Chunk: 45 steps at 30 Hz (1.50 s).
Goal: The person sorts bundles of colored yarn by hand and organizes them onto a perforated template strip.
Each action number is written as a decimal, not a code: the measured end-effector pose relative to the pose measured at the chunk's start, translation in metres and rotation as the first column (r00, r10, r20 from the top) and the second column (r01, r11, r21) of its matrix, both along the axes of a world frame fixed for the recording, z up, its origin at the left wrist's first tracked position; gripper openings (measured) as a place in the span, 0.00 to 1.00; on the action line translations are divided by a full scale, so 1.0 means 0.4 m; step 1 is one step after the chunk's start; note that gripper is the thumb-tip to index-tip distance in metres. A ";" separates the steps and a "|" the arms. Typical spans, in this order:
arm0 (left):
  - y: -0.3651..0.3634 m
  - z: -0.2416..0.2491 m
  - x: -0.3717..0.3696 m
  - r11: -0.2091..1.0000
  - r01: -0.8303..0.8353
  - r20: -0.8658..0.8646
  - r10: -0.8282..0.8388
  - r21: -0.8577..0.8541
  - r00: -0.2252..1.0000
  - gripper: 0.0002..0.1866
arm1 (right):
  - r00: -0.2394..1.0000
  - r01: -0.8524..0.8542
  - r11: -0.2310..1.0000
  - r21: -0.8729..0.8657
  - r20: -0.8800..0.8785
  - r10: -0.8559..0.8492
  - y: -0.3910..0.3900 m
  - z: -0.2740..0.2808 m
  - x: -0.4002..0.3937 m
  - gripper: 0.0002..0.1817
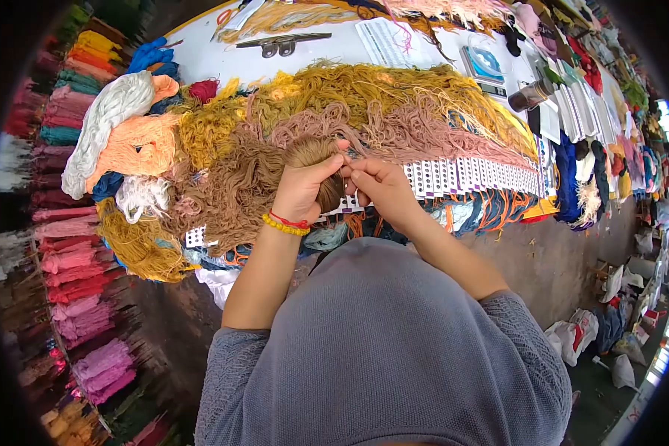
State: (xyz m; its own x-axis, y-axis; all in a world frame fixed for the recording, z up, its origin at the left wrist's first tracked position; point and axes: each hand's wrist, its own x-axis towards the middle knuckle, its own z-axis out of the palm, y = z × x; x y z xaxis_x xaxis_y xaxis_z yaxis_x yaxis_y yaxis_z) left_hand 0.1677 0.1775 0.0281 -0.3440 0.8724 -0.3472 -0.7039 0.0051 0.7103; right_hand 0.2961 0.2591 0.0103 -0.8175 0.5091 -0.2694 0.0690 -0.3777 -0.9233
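My left hand (310, 182), with a yellow beaded bracelet and a red string at the wrist, is wrapped round a bundle of light brown thread (310, 152). Close on its right, my right hand (379, 186) has its thumb and fingers pinched together; whatever lies between them is too small to make out. Both hands are over the table's near side, above loose brown yarn (234, 189) and dusty pink yarn (431, 134). A row of white cards with dark dots (476, 177) runs to the right of my right hand.
Mustard yarn (364, 85) is heaped behind the hands. Peach yarn (137, 145) and white yarn (111, 108) lie at the left. Farther back are a black metal clip (284, 43), a printed sheet (383, 41), a scale (483, 63) and a dark jar (530, 95).
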 end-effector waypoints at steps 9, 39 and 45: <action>-0.041 -0.007 -0.047 0.998 -0.003 -0.122 0.012 0.070 0.992 0.12 | 0.997 0.080 0.990 0.118 -0.025 -0.078 -0.062 0.000 -0.070 0.07; -0.140 -0.009 -0.100 0.961 0.246 0.042 -0.253 0.122 0.967 0.24 | 0.990 0.125 0.988 0.094 -0.079 -0.118 -0.157 0.022 -0.111 0.03; -0.134 -0.009 -0.105 0.965 0.230 0.041 -0.236 0.129 0.971 0.20 | 0.983 0.178 0.979 0.100 -0.069 -0.171 -0.157 0.018 -0.106 0.02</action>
